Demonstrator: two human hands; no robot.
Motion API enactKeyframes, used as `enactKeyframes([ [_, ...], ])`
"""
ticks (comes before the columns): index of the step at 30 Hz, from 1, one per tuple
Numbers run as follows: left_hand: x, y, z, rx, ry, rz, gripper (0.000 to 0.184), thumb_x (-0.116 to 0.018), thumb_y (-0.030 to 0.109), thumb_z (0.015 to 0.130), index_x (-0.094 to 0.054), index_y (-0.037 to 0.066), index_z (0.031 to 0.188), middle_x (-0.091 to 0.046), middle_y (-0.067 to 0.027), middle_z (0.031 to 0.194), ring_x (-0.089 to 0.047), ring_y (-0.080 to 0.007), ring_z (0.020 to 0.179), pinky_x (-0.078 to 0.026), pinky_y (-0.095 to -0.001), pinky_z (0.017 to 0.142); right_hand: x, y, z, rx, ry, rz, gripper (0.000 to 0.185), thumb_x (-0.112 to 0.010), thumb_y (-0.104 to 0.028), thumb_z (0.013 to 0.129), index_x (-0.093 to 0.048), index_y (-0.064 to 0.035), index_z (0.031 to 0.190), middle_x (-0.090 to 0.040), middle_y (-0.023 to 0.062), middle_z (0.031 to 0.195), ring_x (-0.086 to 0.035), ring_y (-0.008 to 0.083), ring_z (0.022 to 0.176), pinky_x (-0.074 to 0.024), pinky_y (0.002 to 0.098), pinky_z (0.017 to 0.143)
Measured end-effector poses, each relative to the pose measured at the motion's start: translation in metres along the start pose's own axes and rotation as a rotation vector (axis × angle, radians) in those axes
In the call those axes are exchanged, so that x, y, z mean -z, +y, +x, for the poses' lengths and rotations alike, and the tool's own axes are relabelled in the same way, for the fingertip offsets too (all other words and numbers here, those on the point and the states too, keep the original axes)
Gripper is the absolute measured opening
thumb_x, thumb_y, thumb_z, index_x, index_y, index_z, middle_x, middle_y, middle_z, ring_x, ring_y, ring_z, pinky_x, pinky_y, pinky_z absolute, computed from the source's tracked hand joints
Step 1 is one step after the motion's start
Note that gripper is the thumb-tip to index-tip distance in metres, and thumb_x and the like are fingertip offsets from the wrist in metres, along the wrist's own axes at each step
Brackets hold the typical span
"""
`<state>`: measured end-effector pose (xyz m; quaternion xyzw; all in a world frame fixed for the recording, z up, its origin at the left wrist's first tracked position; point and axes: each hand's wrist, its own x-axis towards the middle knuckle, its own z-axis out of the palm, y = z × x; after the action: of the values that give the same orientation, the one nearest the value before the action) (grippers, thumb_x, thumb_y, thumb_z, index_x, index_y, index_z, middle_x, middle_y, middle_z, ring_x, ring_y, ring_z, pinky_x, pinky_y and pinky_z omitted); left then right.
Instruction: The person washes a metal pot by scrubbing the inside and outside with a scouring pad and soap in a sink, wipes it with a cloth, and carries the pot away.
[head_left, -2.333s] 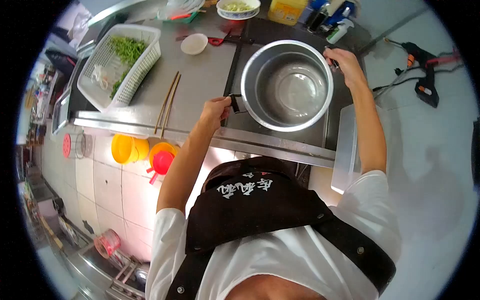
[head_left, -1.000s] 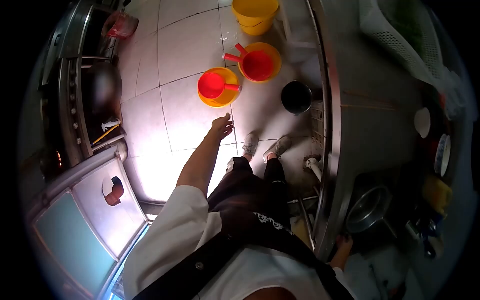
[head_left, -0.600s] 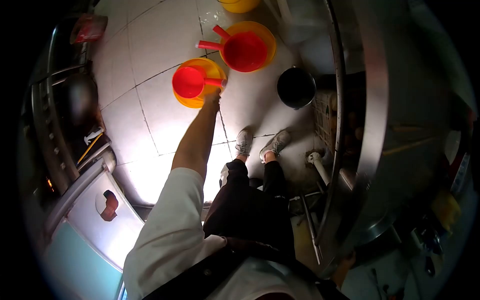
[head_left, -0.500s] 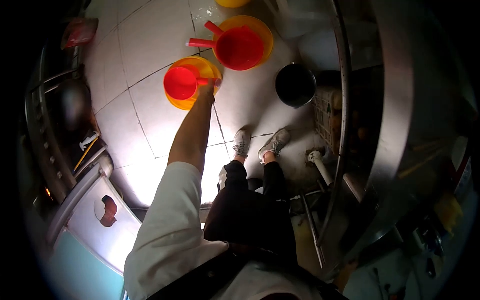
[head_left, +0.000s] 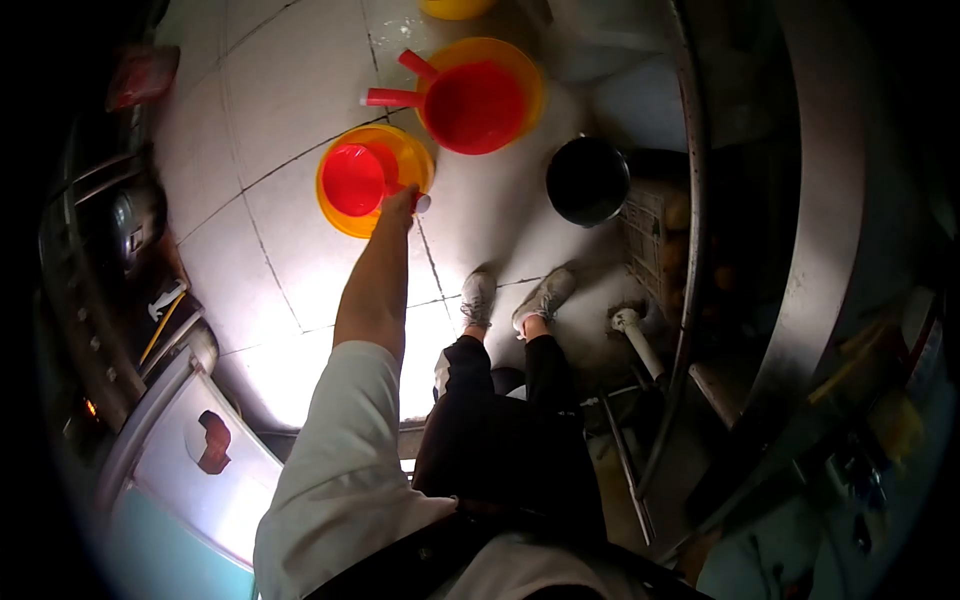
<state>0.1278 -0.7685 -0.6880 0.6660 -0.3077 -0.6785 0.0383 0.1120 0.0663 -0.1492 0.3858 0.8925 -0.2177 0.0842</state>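
My left hand (head_left: 398,203) is closed round the handle of a red dipper (head_left: 352,181), whose bowl is over a yellow bucket (head_left: 412,152) on the floor. Just beyond it, a larger red dipper (head_left: 476,107) with a second handle beside it rests in another yellow bucket (head_left: 537,88). Dim and partly cut off, my right hand (head_left: 697,553) is low at the right, near the counter's edge; its fingers cannot be made out.
A black bucket (head_left: 587,181) stands on the floor near the counter's metal edge (head_left: 825,200). Beside it are a crate (head_left: 643,230) and a white pipe (head_left: 637,340). A stove (head_left: 90,320) lines the left side. My shoes (head_left: 478,298) are on the tiles.
The view has turned from the counter and steel pot to the floor. My left hand has left the pot's handle, reached down and closed on the red dipper's handle, which has since tilted.
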Motion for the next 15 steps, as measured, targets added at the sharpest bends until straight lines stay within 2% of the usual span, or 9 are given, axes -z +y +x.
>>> enactKeyframes([
  [3,-0.001,-0.011,0.001,0.037,0.225,0.007,0.034,-0.069,0.010,0.073,-0.054,-0.002,0.100,-0.060,-0.0117,0.083,-0.060,-0.0223,0.063,-0.052,-0.0292,0.053,0.005,0.005,0.002,-0.021,0.015,-0.020,0.052,-0.048,-0.025,0.090,-0.034,0.0043,0.130,-0.045,0.0183,0.125,-0.041,0.0256,0.119,-0.0341,0.0378,0.099],
  [4,0.002,0.008,-0.038,0.069,0.217,0.126,0.037,-0.068,0.008,0.071,-0.052,-0.004,0.103,-0.060,-0.0137,0.084,-0.060,-0.0222,0.060,-0.052,-0.0298,0.054,0.005,0.007,0.003,-0.025,0.017,-0.023,0.052,-0.048,-0.025,0.090,-0.034,0.0043,0.130,-0.045,0.0183,0.125,-0.041,0.0257,0.119,-0.0341,0.0378,0.099],
  [7,0.033,-0.007,-0.065,0.072,0.260,0.039,0.040,-0.065,0.007,0.071,-0.049,-0.005,0.105,-0.061,-0.0145,0.087,-0.061,-0.0218,0.058,-0.052,-0.0321,0.053,0.002,0.007,0.007,-0.038,0.032,0.002,0.052,-0.048,-0.025,0.090,-0.034,0.0044,0.130,-0.044,0.0185,0.126,-0.041,0.0258,0.119,-0.0340,0.0376,0.099],
  [9,0.057,-0.001,-0.081,0.015,0.227,0.628,0.047,-0.062,0.011,0.073,-0.043,-0.004,0.113,-0.061,-0.0153,0.089,-0.063,-0.0239,0.066,-0.054,-0.0352,0.060,0.002,0.012,0.010,-0.051,0.038,0.020,0.052,-0.048,-0.025,0.090,-0.034,0.0045,0.130,-0.044,0.0186,0.126,-0.041,0.0258,0.119,-0.0340,0.0374,0.099],
  [10,0.062,-0.001,-0.080,-0.040,0.421,1.118,0.050,-0.056,0.016,0.081,-0.035,-0.001,0.123,-0.059,-0.0145,0.092,-0.063,-0.0260,0.078,-0.053,-0.0360,0.068,0.004,0.014,0.012,-0.059,0.036,0.026,0.052,-0.048,-0.025,0.090,-0.034,0.0045,0.130,-0.044,0.0187,0.126,-0.041,0.0259,0.119,-0.0340,0.0374,0.099],
  [13,0.049,0.001,-0.106,-0.230,0.748,1.442,0.050,-0.047,0.019,0.090,-0.026,0.003,0.132,-0.057,-0.0142,0.098,-0.061,-0.0283,0.088,-0.052,-0.0361,0.072,0.004,0.018,0.014,-0.088,0.054,0.062,0.052,-0.048,-0.024,0.090,-0.034,0.0046,0.130,-0.044,0.0188,0.126,-0.041,0.0260,0.119,-0.0340,0.0372,0.099],
  [14,0.042,0.008,-0.117,-0.215,0.755,1.481,0.050,-0.042,0.019,0.093,-0.020,0.005,0.137,-0.054,-0.0148,0.104,-0.061,-0.0280,0.088,-0.052,-0.0364,0.069,0.006,0.021,0.014,-0.101,0.060,0.071,0.052,-0.048,-0.024,0.090,-0.034,0.0046,0.130,-0.044,0.0189,0.126,-0.041,0.0260,0.119,-0.0340,0.0371,0.099],
  [15,0.040,0.006,-0.118,-0.224,0.719,1.518,0.051,-0.042,0.019,0.093,-0.020,0.005,0.137,-0.054,-0.0151,0.104,-0.061,-0.0282,0.088,-0.052,-0.0366,0.069,0.007,0.022,0.015,-0.102,0.065,0.071,0.052,-0.048,-0.024,0.090,-0.034,0.0047,0.130,-0.044,0.0189,0.126,-0.041,0.0260,0.119,-0.0339,0.0371,0.099],
])
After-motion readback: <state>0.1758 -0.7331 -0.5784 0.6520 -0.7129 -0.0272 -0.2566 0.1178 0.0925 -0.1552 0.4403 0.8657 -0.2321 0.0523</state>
